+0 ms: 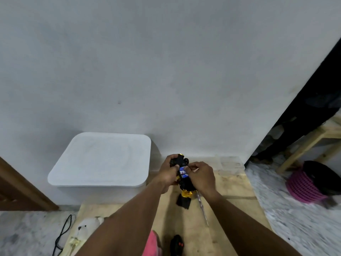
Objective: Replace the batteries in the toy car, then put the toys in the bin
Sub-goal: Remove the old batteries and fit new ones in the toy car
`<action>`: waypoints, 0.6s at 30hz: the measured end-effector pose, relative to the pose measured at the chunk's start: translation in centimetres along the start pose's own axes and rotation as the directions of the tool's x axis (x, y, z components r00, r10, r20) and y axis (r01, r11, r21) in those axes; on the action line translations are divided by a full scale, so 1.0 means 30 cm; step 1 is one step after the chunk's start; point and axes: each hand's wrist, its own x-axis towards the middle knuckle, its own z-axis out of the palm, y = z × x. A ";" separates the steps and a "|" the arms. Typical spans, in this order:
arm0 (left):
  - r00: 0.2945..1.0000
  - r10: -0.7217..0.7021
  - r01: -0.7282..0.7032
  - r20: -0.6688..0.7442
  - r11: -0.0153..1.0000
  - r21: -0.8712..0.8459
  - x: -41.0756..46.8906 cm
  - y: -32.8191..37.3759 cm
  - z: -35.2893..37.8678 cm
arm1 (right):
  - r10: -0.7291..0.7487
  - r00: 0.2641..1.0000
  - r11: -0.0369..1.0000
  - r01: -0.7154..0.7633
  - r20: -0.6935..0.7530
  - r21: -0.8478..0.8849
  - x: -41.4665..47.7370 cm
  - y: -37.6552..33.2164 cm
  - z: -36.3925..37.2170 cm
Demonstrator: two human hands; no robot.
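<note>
Both hands (184, 174) round toy car (181, 171) — upturned

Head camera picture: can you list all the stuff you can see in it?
toy car: one, black and gold, held upside down in both hands
batteries: at least two, blue, in the car's open underside
black cover: one, black, on the wooden board just below the car
screwdriver: one, clear handle, on the board right of the cover
remote control: one, black, bottom edge of the board
stuffed toy: one, white, board's left edge
bin: one, white, lid on, against the wall
basket: one, pink, floor at right
cable: one, black, floor at left
left hand: grip on car
right hand: fingers at batteries
</note>
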 end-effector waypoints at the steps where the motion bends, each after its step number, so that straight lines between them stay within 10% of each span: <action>1: 1.000 0.019 -0.019 -0.015 1.000 0.000 -0.006 0.005 0.005 | 0.031 0.999 0.999 -0.030 -0.009 0.031 -0.002 -0.021 -0.003; 10: 0.986 0.142 -0.142 -0.093 0.990 0.007 -0.041 0.017 0.015 | 0.283 0.958 0.889 -0.277 0.039 0.363 0.037 -0.089 -0.011; 18: 0.995 0.097 -0.098 -0.019 0.995 -0.034 -0.061 0.043 0.010 | 0.227 0.974 0.795 -0.181 -0.008 0.579 0.029 -0.121 -0.076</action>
